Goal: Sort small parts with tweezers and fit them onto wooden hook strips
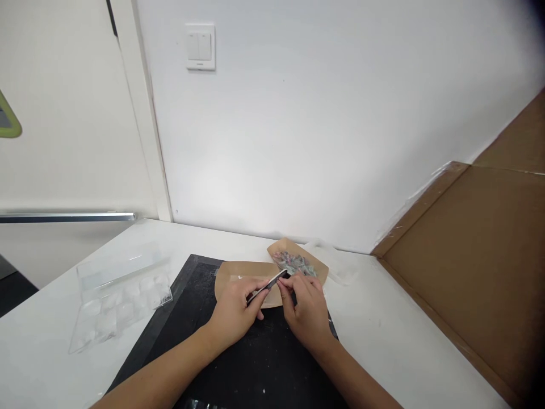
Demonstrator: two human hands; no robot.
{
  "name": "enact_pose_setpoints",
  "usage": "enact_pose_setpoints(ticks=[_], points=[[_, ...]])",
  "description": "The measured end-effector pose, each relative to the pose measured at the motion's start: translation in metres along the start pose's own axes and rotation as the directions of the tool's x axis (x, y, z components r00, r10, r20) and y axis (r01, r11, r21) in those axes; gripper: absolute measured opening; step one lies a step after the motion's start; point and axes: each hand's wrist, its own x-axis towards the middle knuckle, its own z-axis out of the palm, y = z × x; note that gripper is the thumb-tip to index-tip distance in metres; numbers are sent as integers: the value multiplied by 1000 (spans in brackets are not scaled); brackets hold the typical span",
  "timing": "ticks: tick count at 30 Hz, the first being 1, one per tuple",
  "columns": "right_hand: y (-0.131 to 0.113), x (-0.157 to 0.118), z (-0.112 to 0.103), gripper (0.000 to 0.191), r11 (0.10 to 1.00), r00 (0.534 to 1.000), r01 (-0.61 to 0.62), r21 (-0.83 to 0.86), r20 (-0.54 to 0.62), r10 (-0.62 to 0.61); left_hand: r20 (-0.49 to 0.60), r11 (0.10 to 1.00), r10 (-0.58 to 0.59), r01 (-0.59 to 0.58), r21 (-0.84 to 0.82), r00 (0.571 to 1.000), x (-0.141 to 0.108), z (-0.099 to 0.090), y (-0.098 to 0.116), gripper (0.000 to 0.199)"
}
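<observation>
My left hand [238,309] is closed around a thin, flat dark strip [269,284] with a pale edge. The strip slants up to the right, and its kind is not clear. By its upper end, my right hand [305,307] has thumb and fingers pinched together; whatever they hold is too small or hidden to make out. Below and behind the hands lies a brown paper tray [225,277], partly covered by them. Just beyond my right hand, another brown paper tray [281,245] holds several small greyish, pink and greenish pieces [296,262], seemingly in clear wrapping.
A black mat [179,324] lies under the hands on the white table [361,341]. To the left, a clear plastic compartment box [121,309] has its lid raised. Crumpled clear plastic [340,264] rests near the wall. Cardboard [477,255] borders the right side.
</observation>
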Motion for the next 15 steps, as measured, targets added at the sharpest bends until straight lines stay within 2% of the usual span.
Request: enact_pose_setpoints(ticks=[10, 15], points=[[-8, 0, -2, 16, 1000, 998, 31, 6, 47, -31, 4, 1000, 6, -6, 6, 1000, 0, 0, 0, 36], [0, 1, -1, 15, 999, 999, -34, -36, -2, 34, 1, 1000, 9, -9, 17, 1000, -1, 0, -1, 36]])
